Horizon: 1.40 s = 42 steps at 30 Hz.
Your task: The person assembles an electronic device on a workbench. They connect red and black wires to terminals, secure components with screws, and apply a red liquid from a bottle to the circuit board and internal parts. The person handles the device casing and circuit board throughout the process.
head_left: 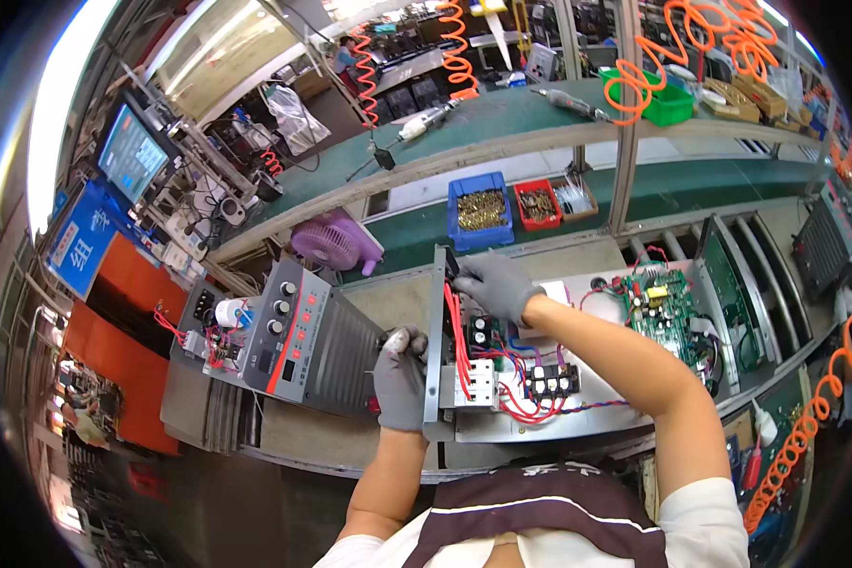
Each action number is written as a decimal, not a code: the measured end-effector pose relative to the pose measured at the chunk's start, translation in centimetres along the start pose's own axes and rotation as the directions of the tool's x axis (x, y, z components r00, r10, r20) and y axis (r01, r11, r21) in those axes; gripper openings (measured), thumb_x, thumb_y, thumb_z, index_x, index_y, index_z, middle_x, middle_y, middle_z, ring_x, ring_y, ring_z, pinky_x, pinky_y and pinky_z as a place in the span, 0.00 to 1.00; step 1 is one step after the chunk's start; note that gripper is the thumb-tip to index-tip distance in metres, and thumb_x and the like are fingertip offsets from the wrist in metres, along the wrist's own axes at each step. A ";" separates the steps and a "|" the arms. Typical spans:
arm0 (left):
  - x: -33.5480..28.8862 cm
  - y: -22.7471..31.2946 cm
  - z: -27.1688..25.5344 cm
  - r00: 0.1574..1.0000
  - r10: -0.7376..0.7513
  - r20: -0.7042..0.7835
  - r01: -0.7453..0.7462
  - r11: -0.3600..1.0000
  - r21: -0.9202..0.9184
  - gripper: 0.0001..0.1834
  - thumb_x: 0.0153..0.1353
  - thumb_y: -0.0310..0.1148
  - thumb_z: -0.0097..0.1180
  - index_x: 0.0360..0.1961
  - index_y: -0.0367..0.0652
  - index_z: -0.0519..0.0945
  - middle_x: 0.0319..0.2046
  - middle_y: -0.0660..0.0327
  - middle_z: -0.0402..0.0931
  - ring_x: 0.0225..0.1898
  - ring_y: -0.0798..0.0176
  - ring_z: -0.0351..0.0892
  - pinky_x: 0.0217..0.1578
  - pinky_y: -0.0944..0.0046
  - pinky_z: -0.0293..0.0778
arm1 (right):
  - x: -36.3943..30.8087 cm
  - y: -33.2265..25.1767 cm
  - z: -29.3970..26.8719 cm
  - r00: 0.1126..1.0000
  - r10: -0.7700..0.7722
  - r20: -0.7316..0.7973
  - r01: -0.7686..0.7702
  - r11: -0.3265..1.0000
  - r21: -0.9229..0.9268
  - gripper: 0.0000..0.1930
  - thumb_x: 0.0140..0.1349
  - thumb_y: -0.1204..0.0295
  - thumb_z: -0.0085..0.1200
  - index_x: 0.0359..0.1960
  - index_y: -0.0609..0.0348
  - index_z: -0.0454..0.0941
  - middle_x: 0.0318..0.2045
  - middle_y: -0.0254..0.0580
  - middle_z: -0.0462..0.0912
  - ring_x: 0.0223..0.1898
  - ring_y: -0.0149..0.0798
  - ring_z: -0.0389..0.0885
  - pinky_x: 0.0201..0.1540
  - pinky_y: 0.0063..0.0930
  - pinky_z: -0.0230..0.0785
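Note:
An open metal chassis (587,424) with exposed wiring lies in front of me, its upright grey end panel (434,379) on the left. My left hand (399,383), in a grey glove, is at the outer face of that panel with fingers curled together; whatever they hold is too small to make out. Over the inner side, my gloved right hand (497,284) reaches to the panel's far end beside red wires (460,341), fingers bent and their tips partly hidden. Near them sit a white breaker block (475,383), a black terminal block (553,381) and a green circuit board (661,308).
A finished-looking grey unit with knobs (289,327) stands to the left. Beyond are a purple fan (336,241), a blue bin of brass fasteners (481,210) and a red bin (538,204). Power screwdrivers (426,123) lie on the far shelf; orange coiled hoses (800,440) hang around.

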<state>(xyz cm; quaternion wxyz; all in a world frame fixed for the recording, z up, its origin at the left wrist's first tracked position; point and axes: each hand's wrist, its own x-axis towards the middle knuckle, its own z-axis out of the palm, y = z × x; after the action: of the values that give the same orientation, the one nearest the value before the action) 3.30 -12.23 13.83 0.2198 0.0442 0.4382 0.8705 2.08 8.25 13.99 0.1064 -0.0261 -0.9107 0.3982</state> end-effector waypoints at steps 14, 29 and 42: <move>-0.7 0.3 0.7 0.998 0.041 -0.054 -0.039 0.999 0.037 0.08 0.63 0.36 0.46 0.32 0.43 0.72 0.23 0.66 0.65 0.27 0.68 0.66 0.31 0.69 0.65 | 0.3 0.8 0.4 0.999 -0.044 -0.032 0.045 0.999 0.025 0.14 0.58 0.60 0.53 0.36 0.56 0.81 0.29 0.50 0.81 0.36 0.51 0.80 0.40 0.40 0.70; 0.9 2.4 0.2 0.999 -0.053 -0.001 0.052 0.983 -0.179 0.14 0.64 0.37 0.45 0.37 0.35 0.73 0.30 0.56 0.71 0.33 0.59 0.70 0.37 0.64 0.70 | 1.5 1.5 -1.3 0.977 0.098 0.192 -0.148 0.951 0.271 0.20 0.61 0.56 0.48 0.28 0.61 0.82 0.24 0.46 0.80 0.28 0.41 0.78 0.36 0.31 0.68; 1.7 5.2 3.4 0.865 0.019 0.502 0.208 0.897 -0.391 0.34 0.69 0.52 0.31 0.64 0.33 0.52 0.63 0.45 0.53 0.66 0.56 0.50 0.65 0.59 0.47 | 0.1 -5.9 -4.3 0.687 -0.709 -0.159 0.670 0.703 -0.239 0.08 0.48 0.62 0.61 0.30 0.45 0.83 0.33 0.31 0.77 0.41 0.37 0.73 0.47 0.35 0.64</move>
<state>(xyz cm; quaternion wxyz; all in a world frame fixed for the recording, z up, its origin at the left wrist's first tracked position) 0.89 -11.69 19.79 0.3720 0.1929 0.1651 0.8928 3.10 7.31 21.14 0.3548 0.2629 -0.8626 0.2469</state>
